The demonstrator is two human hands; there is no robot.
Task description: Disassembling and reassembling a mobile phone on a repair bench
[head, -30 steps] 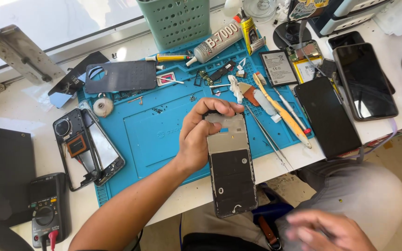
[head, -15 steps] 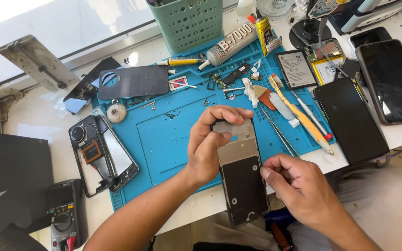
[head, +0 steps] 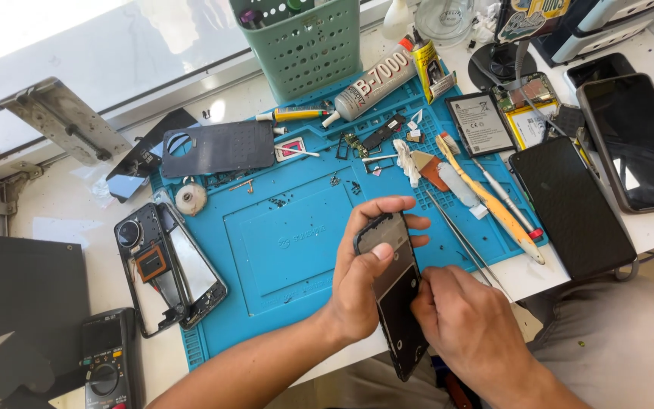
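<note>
Left hand (head: 357, 284) grip clamped on phone frame (head: 395, 295), tilted steady above blue mat (head: 281, 242); right hand (head: 463, 318) grip pinched at frame's 3 o'clock edge; tweezers (head: 459, 238) at 2 o'clock.

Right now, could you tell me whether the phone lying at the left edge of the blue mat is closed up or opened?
Opened: the phone lies with its back cover off, camera ring and inner parts bare.

A green basket (head: 303, 47) and a glue tube (head: 370, 81) are sitting at the far edge of the blue mat (head: 281, 250). An opened phone frame (head: 166, 265) is lying at its left, a multimeter (head: 106, 365) just below; two dark phones (head: 569, 206) are resting at the right.
</note>
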